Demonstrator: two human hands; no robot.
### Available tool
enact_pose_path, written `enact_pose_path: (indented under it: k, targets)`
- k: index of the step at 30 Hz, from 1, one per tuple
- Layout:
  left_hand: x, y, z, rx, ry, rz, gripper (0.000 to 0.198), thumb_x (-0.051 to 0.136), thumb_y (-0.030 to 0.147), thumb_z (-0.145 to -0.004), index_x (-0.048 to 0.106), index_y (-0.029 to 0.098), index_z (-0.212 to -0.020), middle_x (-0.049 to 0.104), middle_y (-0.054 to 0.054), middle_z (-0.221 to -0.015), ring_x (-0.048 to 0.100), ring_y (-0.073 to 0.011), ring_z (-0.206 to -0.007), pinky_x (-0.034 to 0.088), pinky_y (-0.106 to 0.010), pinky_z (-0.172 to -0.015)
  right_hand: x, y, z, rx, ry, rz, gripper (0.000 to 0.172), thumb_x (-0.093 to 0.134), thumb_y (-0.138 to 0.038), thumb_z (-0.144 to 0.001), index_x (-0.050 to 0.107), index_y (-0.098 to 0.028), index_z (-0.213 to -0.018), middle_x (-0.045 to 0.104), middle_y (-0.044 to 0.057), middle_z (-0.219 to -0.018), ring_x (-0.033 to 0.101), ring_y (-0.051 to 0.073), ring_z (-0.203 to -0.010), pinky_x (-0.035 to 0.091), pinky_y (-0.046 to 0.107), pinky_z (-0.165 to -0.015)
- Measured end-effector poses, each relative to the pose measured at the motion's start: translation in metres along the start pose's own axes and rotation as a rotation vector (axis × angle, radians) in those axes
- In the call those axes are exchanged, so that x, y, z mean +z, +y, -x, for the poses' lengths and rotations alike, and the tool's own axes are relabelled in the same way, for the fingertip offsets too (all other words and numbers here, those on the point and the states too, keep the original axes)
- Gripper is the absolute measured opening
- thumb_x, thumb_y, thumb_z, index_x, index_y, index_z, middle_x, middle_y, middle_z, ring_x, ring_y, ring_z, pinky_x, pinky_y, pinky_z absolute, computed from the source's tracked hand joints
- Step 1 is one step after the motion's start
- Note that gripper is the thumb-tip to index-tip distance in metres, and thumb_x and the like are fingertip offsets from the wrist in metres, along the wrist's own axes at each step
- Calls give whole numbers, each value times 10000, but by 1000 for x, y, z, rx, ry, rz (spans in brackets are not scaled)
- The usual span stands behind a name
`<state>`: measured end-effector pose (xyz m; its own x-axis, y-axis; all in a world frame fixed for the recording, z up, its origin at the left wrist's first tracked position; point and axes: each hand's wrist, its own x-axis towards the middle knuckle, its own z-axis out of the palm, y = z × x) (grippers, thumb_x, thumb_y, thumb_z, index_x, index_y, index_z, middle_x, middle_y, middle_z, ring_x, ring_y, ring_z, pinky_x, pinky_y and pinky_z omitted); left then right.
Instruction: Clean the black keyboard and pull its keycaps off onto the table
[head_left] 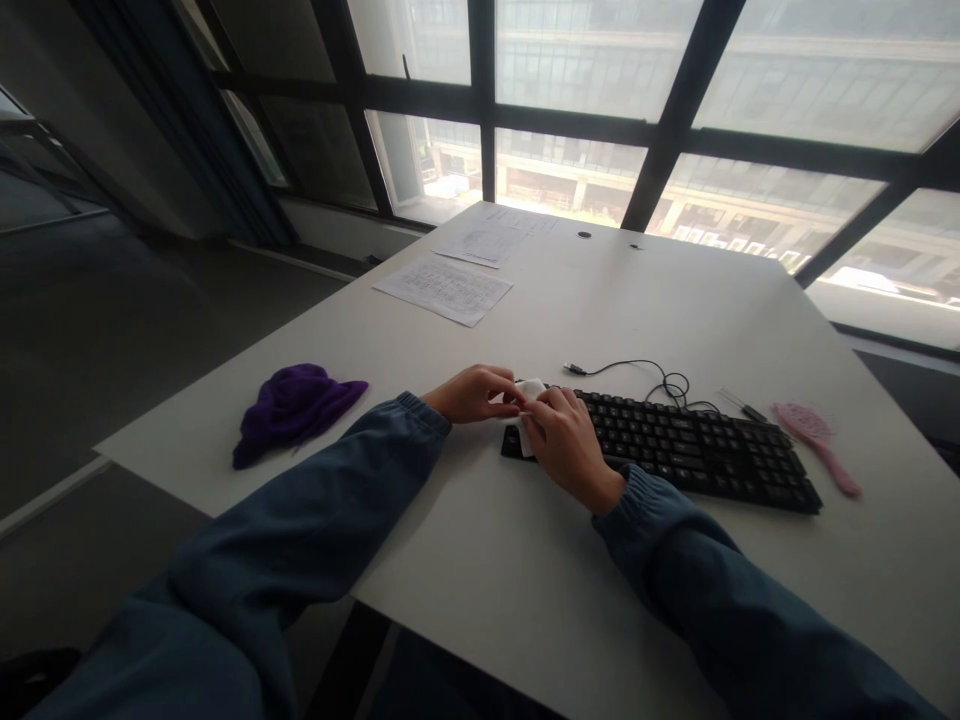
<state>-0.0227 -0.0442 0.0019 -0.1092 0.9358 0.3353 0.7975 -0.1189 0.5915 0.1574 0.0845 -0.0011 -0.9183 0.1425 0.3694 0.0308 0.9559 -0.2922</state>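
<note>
A black keyboard [675,440] lies on the white table, its left end under my hands. My right hand [562,435] is closed on a white tissue [531,388] over the keys at that end. From the left, my left hand [480,392] reaches in with its fingers pinched at the same tissue. The fingertips of both hands meet there, and part of the tissue is hidden beneath them. Behind the keyboard its cable [626,364] lies loosely coiled, with the USB plug [574,369] at the cable's left end.
A crumpled purple cloth [300,405] lies to the left on the table [450,500]. Printed sheets of paper [444,288] rest farther back. Right of the keyboard are a pink hairbrush [814,435] and a thin tool with a dark handle [744,406]. Windows stand beyond the far edge.
</note>
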Motion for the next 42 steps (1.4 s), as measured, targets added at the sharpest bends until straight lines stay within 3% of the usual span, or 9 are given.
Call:
enact_pose_path:
  k: [6,16,24,31,42]
  targets:
    - [-1,3,-1,26,-34,1,307,653,448,-891,773,178,-812,647,-51,-739,525,-116,-630,436,-230,-603,2,-1,1,-30,0,-21,222,500,-244,-1006,703,-210,-921,653,73,-982,514,230,-957,394,357,-867]
    - [0,-4,0,-12,32,-102,272,641,429,-916,793,204,-929,658,-37,-781,517,-111,-645,440,-227,-649,-1,-2,1,0,9,51,228,522,-289,-999,702,-225,-1124,652,95,-1069,514,265,-1027,378,389,-880]
    - [-2,-2,0,29,-36,-15,271,651,431,-911,792,201,-892,657,-40,-764,508,-106,-626,427,-218,-617,2,0,1,-31,-1,35,216,515,-255,-1009,697,-197,-909,662,74,-972,523,234,-949,376,360,-841]
    - [-1,-3,-1,15,16,-89,239,665,402,-915,785,195,-914,659,-21,-783,492,-91,-617,417,-203,-627,2,-2,1,-13,32,52,203,534,-264,-993,699,-203,-1095,652,85,-1045,518,253,-995,381,375,-854]
    - [-1,-4,0,40,18,-76,182,680,338,-909,785,190,-921,653,-20,-773,487,-92,-617,425,-204,-625,5,-1,0,-26,31,67,205,539,-267,-993,708,-202,-1090,657,88,-1054,519,254,-987,366,377,-824]
